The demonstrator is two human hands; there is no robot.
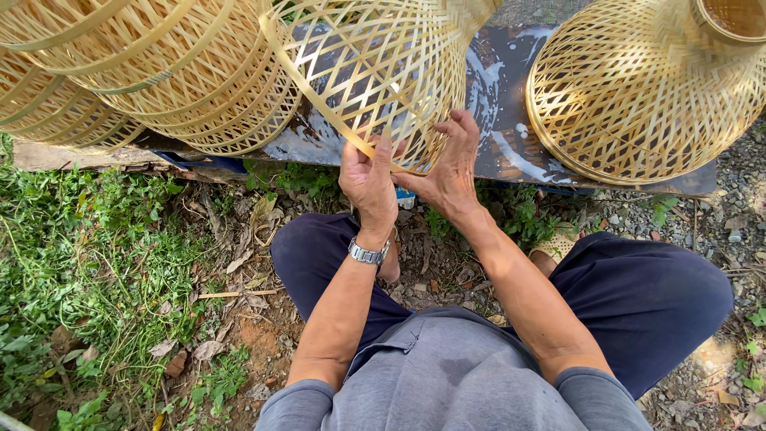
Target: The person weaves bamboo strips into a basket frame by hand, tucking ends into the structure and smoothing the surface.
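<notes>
My left hand (369, 179) pinches the rim strip of the half-woven bamboo basket (375, 72) on the desk (503, 120); my right hand (448, 172) grips its lattice edge. The body looks woven; the rim seems unfinished.

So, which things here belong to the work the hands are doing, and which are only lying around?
In the work:
- left hand and right hand, both on the rim of the open-weave bamboo basket
- loose bamboo strip running along that rim, under the left hand

Lying about:
- finished basket on the right
- stacked baskets on the left
- wet dark board under them
- dry leaves on the ground
</notes>
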